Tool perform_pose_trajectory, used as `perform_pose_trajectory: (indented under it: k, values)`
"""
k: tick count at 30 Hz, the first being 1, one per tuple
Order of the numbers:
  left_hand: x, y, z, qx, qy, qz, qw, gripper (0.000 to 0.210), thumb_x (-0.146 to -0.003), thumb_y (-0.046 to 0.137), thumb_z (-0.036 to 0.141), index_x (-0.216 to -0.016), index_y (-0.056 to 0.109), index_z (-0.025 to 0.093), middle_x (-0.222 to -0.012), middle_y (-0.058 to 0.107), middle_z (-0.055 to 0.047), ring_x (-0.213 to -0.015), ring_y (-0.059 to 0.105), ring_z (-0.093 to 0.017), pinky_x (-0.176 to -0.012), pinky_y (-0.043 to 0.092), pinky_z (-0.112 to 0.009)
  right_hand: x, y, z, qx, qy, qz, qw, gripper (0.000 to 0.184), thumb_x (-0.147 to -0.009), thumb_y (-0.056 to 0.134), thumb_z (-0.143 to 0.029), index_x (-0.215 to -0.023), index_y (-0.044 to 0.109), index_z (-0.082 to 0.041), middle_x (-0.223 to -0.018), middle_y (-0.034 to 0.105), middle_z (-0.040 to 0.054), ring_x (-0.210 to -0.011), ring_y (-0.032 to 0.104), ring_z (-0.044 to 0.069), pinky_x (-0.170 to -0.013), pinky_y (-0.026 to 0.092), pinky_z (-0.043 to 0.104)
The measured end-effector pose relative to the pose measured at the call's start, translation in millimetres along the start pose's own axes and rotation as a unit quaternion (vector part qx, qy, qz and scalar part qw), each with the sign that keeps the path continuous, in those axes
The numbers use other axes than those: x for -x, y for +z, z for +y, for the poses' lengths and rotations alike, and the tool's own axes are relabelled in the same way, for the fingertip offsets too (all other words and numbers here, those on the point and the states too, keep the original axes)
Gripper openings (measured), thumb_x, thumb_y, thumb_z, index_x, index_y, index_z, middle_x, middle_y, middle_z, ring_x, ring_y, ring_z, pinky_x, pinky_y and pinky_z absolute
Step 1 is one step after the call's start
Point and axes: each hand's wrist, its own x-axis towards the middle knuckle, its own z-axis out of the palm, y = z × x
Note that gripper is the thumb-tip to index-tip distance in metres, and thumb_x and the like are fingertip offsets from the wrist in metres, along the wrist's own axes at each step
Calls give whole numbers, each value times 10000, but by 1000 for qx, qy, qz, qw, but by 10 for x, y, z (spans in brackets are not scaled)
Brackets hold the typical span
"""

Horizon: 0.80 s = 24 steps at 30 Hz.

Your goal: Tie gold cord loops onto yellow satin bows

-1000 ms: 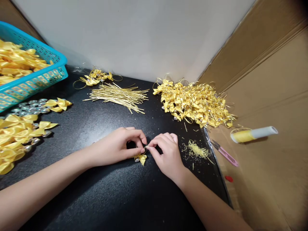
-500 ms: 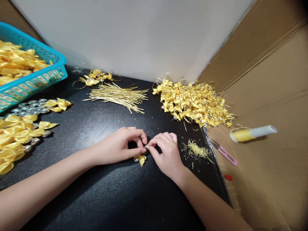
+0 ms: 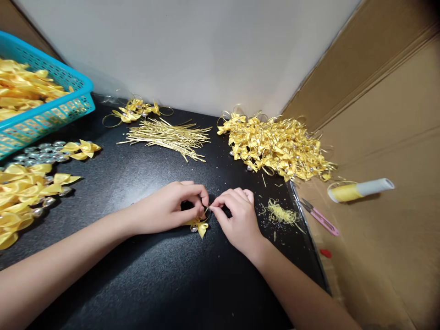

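Observation:
A small yellow ribbon bow with a clear bead lies on the black table below my fingers. From it a thin gold cord curves up between my two hands. My left hand is closed around the cord above the bow, thumb and fingers bent and partly hiding it. My right hand pinches the cord at its end between thumb and forefinger, just to the right of the left fingertips. The exact grip is too small to make out fully.
A blue basket of bows stands at left, above loose bows and clear beads. Gold cords lie behind my hands; finished bows are heaped at right. Thread scraps, pink snips and a ribbon tube lie right.
My left thumb has drawn back slightly from my right fingertips, so more of the cord shows between the hands. The bow stays almost where it was.

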Motion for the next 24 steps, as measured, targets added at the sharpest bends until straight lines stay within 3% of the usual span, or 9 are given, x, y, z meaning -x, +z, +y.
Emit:
perform_pose_trajectory:
  k: [8,24]
  values:
    - [10,37,-34,22,-7,-7,1000,63,-882,613,265,-903,585,213,-760,773,37,-791,681,-159,-764,431,-263,1,-5,0,5,1,4,1000,161,-901,633,-190,-745,599,-215,-747,661,-33,-760,559,151,-802,299,332]
    - [12,5,-47,20,-10,-12,1000,48,-868,606,252,-896,583,220,-761,761,46,-761,667,-151,-748,429,-256,0,-4,12,15,13,5,1000,168,-914,624,-206,-748,603,-217,-750,664,-30,-764,565,153,-804,304,334]
